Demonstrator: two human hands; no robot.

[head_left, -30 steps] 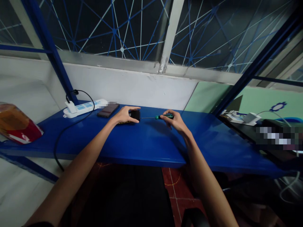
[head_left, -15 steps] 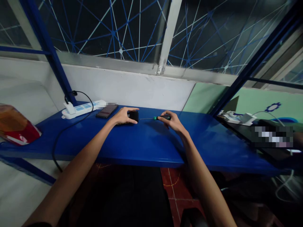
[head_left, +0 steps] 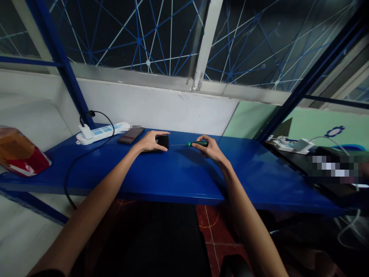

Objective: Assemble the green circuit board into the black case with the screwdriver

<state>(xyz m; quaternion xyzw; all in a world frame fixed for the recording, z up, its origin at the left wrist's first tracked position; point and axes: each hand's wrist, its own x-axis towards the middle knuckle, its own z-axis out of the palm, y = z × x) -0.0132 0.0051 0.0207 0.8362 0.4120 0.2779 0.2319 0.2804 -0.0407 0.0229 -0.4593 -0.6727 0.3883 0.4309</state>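
My left hand (head_left: 150, 141) grips a small black box-shaped object (head_left: 163, 142) between thumb and fingers, just above the blue table (head_left: 173, 173); what the object is, I cannot make out, as the palm hides much of it. In my right hand (head_left: 211, 147) is a screwdriver (head_left: 201, 143) with a green and black handle. Its thin shaft points left, level, toward the black object's right face. The tip ends at or very near that face; whether it touches, I cannot tell.
Left of my hands, a dark smartphone (head_left: 131, 135) lies beside a white power strip (head_left: 98, 133) with a plugged-in black cable (head_left: 69, 173). A red and orange package (head_left: 24, 154) stands at the far left. Right, a white charger (head_left: 302, 145) sits by dark equipment. Blue posts frame both sides.
Both hands keep nearly the same places and holds. The handle in my right hand shows more of its green, as if turned slightly. The view has shifted a little.
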